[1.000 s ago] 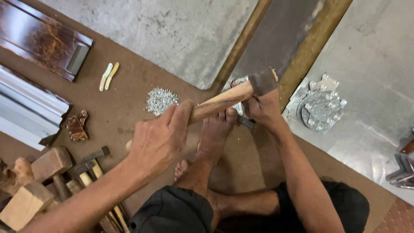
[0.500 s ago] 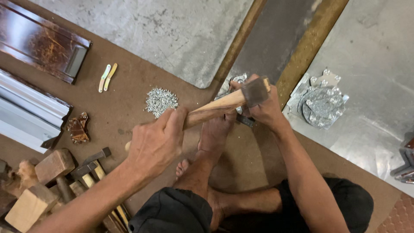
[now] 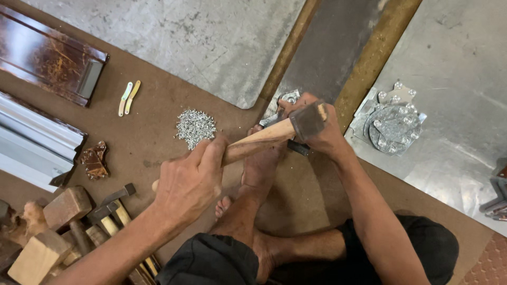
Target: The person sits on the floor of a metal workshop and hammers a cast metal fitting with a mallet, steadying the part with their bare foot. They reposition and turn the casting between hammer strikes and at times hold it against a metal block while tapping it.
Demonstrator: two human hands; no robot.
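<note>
My left hand [image 3: 187, 182] grips the wooden handle of a hammer [image 3: 274, 134], whose dark metal head sits over my right hand [image 3: 322, 134]. My right hand is pressed down on small shiny metal pieces [image 3: 282, 103] on the floor, just past my bare foot [image 3: 259, 166]; the hammer head hides what its fingers pinch. A pile of small silver rivets [image 3: 195, 125] lies on the brown board to the left of the hammer.
Several wooden mallets and hammers [image 3: 68, 221] lie at lower left. Dark wood and metal mouldings [image 3: 47, 58] lie at upper left, two small flat strips [image 3: 129, 97] near them. A round riveted metal disc [image 3: 393, 121] rests on a sheet at right.
The hammer head has come down from its raised position toward my right hand and the metal pieces. My left hand has dropped slightly with it.
</note>
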